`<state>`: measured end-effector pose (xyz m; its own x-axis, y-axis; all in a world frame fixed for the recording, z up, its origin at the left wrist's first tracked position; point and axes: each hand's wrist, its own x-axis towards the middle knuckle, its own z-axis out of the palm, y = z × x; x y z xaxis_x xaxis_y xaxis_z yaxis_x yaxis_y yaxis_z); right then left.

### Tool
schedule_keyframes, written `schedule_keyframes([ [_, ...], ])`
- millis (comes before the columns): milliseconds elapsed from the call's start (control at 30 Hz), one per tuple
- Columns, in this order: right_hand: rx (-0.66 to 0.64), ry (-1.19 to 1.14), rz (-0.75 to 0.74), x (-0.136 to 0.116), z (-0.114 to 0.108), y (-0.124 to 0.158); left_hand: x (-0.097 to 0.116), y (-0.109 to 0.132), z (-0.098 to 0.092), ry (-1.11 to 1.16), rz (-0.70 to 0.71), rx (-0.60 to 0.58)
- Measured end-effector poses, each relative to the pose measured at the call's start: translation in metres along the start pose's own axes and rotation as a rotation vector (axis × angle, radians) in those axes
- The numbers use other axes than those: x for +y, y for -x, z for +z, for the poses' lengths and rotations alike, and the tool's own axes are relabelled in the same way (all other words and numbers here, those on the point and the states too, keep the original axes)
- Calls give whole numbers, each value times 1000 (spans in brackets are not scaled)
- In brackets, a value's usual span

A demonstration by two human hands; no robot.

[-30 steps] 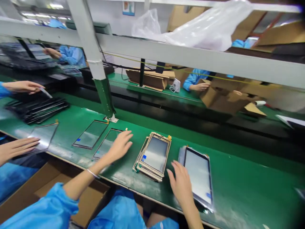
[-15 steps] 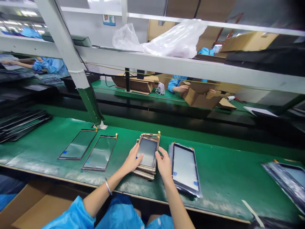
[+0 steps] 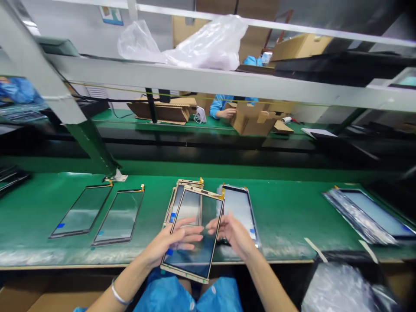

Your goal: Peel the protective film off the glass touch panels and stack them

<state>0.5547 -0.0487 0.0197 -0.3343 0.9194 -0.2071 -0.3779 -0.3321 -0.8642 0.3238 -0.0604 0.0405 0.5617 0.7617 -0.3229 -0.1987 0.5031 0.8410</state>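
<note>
A framed glass touch panel [image 3: 195, 260] is raised off the bench and tilted toward me. My left hand [image 3: 172, 238] grips its left edge, fingers stretched across the glass. At the right edge, my right hand [image 3: 235, 234] has its fingertips bent around the frame. Behind the raised panel lies a stack of similar panels [image 3: 185, 197], partly covered by it. To the right, a pile of plastic-wrapped panels [image 3: 238, 206] is half hidden by my right hand. Two single glass panels, a nearer one [image 3: 120, 216] and a farther one [image 3: 82, 210], lie flat on the left.
A green bench [image 3: 286, 216] runs across the view. More wrapped panels [image 3: 367, 212] lie at the right, above a bag of clear plastic [image 3: 338, 286]. A slanted post [image 3: 94, 143] rises at the left. Across the bench, a person's hand [image 3: 227, 113] holds a carton [image 3: 251, 119].
Both hands have lifted the top panel off the stack and brought it nearer to me and lower in view. The camera view has shifted right.
</note>
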Motion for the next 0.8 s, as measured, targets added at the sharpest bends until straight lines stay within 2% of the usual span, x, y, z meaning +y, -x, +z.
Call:
schedule_keyframes([
  [133,41,66,117,-43,-28,2,-1,4,9,-94,-76,-71],
  [233,18,287,115,-60,-30,7,-1,4,10,-131,-120,-94],
  [300,41,431,53,-59,-25,13,0,5,12,-131,-129,-92],
  [467,268,738,-254,-32,-23,29,6,10,16,-143,-144,-117],
  [600,148,1075,-347,-33,-26,36,13,15,15,-291,-205,-151],
  [700,51,1112,-407,-49,-14,34,19,18,18,-397,-264,-229],
  [800,-88,1159,-427,-65,0,31,23,19,22,-493,-304,-251],
])
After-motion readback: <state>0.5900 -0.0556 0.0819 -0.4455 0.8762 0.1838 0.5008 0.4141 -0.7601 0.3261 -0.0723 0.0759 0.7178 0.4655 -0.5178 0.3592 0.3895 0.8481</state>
